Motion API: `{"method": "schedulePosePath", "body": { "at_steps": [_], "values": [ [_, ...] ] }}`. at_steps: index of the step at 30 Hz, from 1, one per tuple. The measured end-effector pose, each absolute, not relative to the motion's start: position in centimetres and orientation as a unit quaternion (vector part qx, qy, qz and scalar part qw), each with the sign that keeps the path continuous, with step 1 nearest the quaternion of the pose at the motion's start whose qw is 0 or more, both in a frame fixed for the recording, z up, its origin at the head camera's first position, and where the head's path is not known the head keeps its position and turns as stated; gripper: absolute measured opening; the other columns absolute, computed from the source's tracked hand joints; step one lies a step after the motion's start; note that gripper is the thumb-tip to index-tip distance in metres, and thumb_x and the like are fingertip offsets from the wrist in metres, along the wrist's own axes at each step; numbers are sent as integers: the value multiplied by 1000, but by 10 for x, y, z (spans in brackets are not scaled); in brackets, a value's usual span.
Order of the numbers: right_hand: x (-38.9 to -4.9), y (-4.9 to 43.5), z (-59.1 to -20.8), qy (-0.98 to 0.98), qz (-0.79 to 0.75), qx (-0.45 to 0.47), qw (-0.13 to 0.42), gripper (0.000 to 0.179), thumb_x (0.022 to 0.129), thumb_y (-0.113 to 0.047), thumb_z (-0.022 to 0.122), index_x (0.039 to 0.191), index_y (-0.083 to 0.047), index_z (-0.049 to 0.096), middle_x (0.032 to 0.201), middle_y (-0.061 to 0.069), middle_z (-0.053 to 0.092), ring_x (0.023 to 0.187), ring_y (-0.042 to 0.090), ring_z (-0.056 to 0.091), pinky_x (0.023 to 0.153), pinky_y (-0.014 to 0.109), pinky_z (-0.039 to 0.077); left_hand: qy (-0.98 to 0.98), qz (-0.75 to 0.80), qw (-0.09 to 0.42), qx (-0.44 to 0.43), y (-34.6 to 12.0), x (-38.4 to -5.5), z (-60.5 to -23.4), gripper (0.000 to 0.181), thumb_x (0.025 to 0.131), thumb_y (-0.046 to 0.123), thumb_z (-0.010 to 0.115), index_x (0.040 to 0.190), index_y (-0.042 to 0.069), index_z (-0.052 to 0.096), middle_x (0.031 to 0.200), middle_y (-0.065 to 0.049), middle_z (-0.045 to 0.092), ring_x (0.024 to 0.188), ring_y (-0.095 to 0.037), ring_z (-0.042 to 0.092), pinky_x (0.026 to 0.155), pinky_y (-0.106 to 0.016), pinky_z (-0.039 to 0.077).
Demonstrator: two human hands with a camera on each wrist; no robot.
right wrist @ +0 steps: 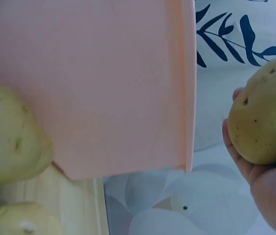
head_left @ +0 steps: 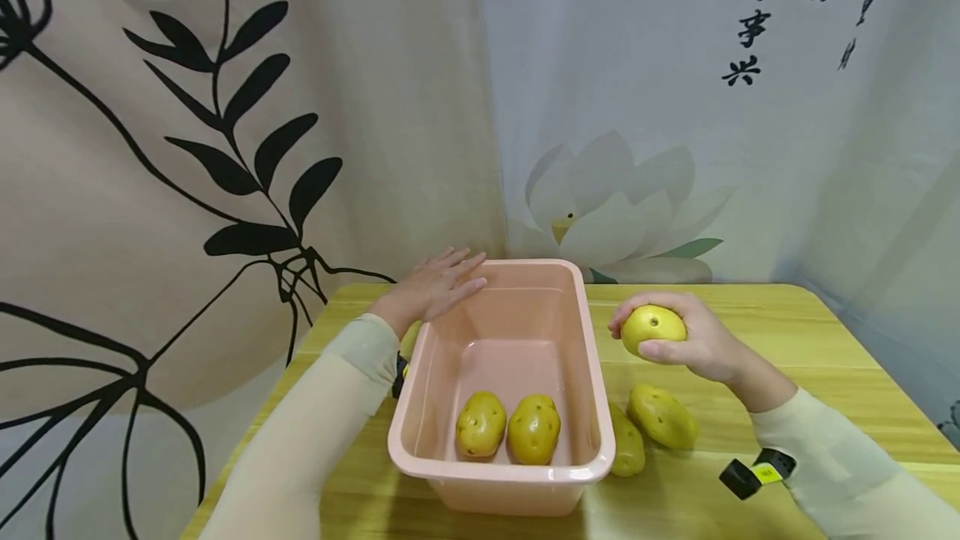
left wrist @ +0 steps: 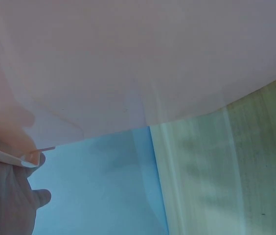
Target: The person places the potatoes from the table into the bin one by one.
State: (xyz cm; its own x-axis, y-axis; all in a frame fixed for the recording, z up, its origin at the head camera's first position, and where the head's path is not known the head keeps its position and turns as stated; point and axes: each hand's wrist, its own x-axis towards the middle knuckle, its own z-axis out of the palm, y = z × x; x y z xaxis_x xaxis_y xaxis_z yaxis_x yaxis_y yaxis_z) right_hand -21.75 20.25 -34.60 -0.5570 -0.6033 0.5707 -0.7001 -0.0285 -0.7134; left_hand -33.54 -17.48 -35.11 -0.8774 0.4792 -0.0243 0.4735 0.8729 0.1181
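A pink plastic bin stands on the table with two yellow potatoes lying side by side on its floor. My left hand rests over the bin's far left corner, its fingers extended across the rim; in the left wrist view, the fingers show beyond the bin's edge. To the right of the bin, my right hand grips another potato, raised above the table. The right wrist view shows this held potato with fingers curled round its side.
Two more potatoes lie on the wooden table, close by the bin's right wall. Something yellow shows partly at the bin's left, mostly hidden by the left arm. Printed curtains hang behind the table's far edge.
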Motion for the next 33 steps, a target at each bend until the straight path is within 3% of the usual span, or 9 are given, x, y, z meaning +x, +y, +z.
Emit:
{"method": "schedulePosePath", "body": {
  "at_steps": [8, 16, 27, 33],
  "values": [
    [-222, 184, -331, -664, 552, 504, 15, 32, 78, 5, 53, 108, 0, 64, 95, 17, 66, 85, 26, 63, 63, 34, 54, 967, 57, 25, 248, -174, -336, -352, 70, 94, 71, 14, 154, 35, 16, 160, -1, 15, 147, -27, 5, 115, -54, 8],
    [-229, 164, -317, -612, 579, 535, -63, 30, 84, -5, 52, 111, 5, 60, 99, 22, 65, 90, 35, 65, 75, 41, 56, 967, 55, 20, 250, -175, -336, -352, 69, 95, 70, 14, 154, 35, 16, 160, -2, 16, 147, -30, 7, 115, -53, 7],
    [-241, 144, -312, -660, 545, 504, -117, 28, 85, -15, 60, 109, -1, 63, 101, 19, 66, 92, 36, 64, 74, 40, 56, 967, 59, 16, 247, -176, -339, -353, 70, 94, 71, 14, 154, 36, 18, 160, 0, 16, 147, -28, 7, 115, -53, 8],
    [-243, 135, -310, -676, 523, 502, -131, 27, 85, -16, 59, 109, -6, 65, 100, 15, 66, 90, 31, 62, 70, 36, 55, 967, 59, 14, 248, -177, -340, -354, 71, 93, 72, 14, 154, 35, 18, 160, -1, 16, 146, -31, 9, 115, -54, 8]
  ]
}}
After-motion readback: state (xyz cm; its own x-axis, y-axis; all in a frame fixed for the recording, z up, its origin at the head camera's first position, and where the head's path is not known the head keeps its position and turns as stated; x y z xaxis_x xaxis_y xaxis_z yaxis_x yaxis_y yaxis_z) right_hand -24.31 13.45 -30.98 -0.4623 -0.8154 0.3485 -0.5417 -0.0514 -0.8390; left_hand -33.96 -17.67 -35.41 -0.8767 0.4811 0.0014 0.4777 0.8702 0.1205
